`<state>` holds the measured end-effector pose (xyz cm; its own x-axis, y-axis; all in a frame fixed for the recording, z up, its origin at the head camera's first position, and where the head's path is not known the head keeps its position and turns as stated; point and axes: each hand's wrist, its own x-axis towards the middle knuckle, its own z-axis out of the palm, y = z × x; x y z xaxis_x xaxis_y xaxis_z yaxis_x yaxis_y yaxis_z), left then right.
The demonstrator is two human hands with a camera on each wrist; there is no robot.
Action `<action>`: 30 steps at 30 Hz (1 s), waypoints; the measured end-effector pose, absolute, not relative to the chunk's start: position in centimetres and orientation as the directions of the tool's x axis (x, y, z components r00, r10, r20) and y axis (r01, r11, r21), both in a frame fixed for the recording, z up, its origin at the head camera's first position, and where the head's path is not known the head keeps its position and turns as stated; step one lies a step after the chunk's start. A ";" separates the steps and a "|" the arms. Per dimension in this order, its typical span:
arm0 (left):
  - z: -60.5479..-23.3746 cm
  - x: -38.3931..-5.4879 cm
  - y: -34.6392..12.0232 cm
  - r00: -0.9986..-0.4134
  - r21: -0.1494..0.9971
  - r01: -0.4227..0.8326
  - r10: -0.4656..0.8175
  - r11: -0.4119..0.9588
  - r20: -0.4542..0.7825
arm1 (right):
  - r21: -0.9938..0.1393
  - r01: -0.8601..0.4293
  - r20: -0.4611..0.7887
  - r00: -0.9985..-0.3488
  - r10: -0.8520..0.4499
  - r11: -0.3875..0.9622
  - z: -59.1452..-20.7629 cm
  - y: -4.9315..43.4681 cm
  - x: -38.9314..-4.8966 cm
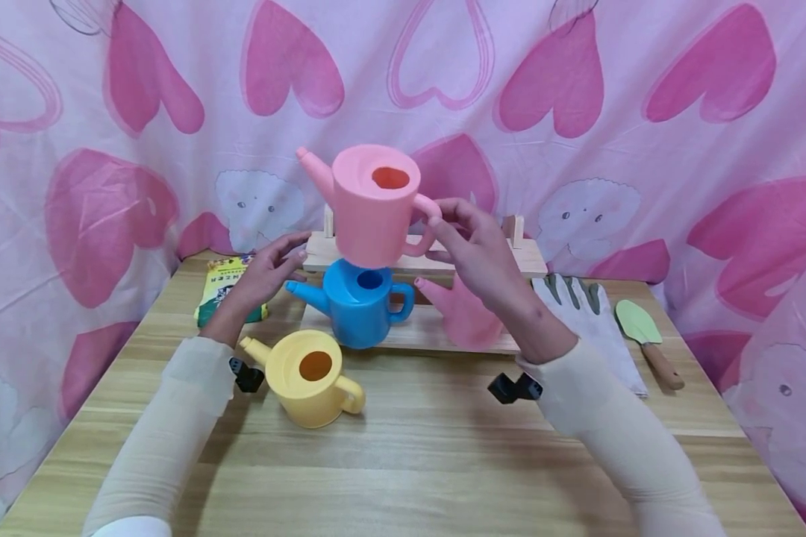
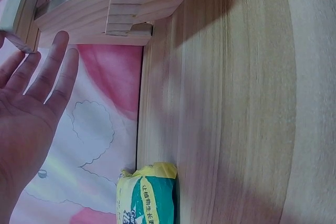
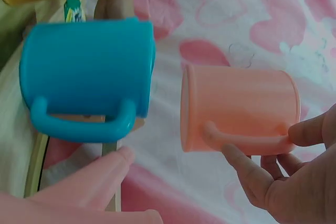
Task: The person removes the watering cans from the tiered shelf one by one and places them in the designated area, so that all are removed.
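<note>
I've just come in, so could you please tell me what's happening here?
A person's right hand holds a pink watering can aloft by its handle near a wooden shelf; the left hand is at the shelf's left end. A blue can and a second pink can stand on the lower board, a yellow can on the table.

A free gap separates the held pink can from the blue can.

A trowel lies beside a pale glove, well apart from a printed bag, before a pink curtain.
</note>
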<state>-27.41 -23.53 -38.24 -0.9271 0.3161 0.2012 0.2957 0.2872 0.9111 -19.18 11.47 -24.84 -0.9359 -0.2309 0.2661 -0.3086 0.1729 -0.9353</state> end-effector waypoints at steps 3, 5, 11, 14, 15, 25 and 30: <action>-38.3 -27.4 -23.6 -0.929 0.909 0.295 0.311 0.295 0.201 | -0.940 -0.300 0.252 -0.932 -0.261 0.163 -24.9 12.0 -17.9; -38.3 -27.3 -23.5 -0.929 0.908 0.295 0.311 0.297 0.200 | -0.943 -0.290 0.239 -0.932 -0.271 0.165 -25.1 12.4 -17.2; -38.3 -27.3 -23.4 -0.935 0.909 0.281 0.302 0.309 0.186 | -0.946 -0.278 0.217 -0.925 -0.311 0.167 -25.9 14.1 -15.3; -38.3 -27.3 -23.4 -0.939 0.909 0.271 0.293 0.317 0.178 | -0.950 -0.262 0.194 -0.923 -0.333 0.171 -26.3 15.0 -14.5; -38.3 -27.3 -23.4 -0.940 0.910 0.268 0.291 0.317 0.175 | -0.953 -0.253 0.185 -0.923 -0.338 0.168 -26.4 15.2 -14.2; -38.4 -27.5 -23.3 -0.932 0.918 0.277 0.312 0.282 0.185 | -0.964 -0.179 0.104 -0.935 -0.339 0.197 -27.8 17.9 -11.4; -38.4 -27.5 -23.4 -0.937 0.918 0.269 0.300 0.290 0.180 | -0.964 -0.171 0.096 -0.936 -0.339 0.201 -28.2 18.8 -10.5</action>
